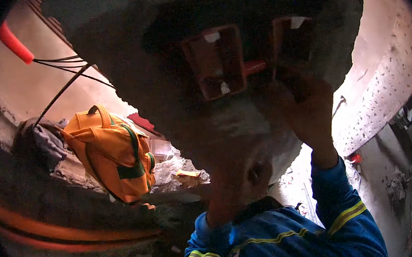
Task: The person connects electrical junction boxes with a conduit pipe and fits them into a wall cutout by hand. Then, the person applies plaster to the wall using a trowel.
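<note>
Above me, a dark wall surface holds a red-brown rectangular electrical box [239, 59], open at the front, with whitish lumps at its top and bottom. A similar box [276, 36] sits to its right, and a short red tube [255, 66] spans the gap between them. My right hand [308, 100] is raised to the lower part of the right box, its fingers bent; whatever they grip is lost in shadow. Below the left box, my left hand [230, 123] is very dim against the wall, and its fingers cannot be made out. Both sleeves are blue with yellow bands.
An orange backpack [106, 154] with green trim rests on a rubble-strewn ledge at left, beside a grey cloth [49, 142]. Black cables [61, 63] come out of a red tube [15, 44] at upper left. A pitted pale wall [386, 74] curves along the right.
</note>
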Tool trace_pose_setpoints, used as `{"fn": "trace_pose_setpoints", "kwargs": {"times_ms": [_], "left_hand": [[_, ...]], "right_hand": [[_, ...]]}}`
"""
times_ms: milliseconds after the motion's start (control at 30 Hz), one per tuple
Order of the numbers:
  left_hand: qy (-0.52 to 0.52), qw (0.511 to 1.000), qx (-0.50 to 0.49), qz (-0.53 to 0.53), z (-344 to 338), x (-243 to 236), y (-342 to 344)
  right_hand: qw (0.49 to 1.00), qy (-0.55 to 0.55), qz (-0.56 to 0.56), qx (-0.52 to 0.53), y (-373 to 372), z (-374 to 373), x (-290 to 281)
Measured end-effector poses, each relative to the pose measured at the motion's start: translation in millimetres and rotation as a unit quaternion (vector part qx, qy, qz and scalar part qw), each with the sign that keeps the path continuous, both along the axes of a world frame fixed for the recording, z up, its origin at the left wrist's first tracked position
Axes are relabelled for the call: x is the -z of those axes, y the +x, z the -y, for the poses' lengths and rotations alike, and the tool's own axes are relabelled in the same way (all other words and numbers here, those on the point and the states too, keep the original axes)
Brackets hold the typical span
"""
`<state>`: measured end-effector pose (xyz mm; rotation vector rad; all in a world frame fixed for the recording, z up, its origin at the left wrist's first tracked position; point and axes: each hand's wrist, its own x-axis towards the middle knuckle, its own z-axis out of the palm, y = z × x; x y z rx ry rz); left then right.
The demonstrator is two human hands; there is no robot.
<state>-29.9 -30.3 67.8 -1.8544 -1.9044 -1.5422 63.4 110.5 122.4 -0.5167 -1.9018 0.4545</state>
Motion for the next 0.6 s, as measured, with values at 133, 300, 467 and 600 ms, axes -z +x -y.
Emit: {"fn": "trace_pose_setpoints", "kwargs": {"times_ms": [133, 300, 467, 600], "left_hand": [[-0.239, 0.965, 0.109, -0.003, 20.2, 66.4, -14.6], [-0.119, 0.978, 0.081, -0.153, 35.5, 116.6, -56.8], [-0.246, 0.961, 0.123, -0.035, 55.3, 107.1, -81.1], [-0.316, 0.939, 0.132, 0.018, 56.2, 109.2, -92.4]], "right_hand": [[0.999, 0.012, 0.010, 0.045, -3.4, 4.9, -2.0], [0.991, 0.003, -0.120, 0.064, -16.8, 5.2, 9.5], [0.987, 0.052, -0.014, 0.154, -9.1, -0.6, -2.2], [0.981, -0.041, 0.046, 0.183, -7.7, 12.6, -21.9]]}}
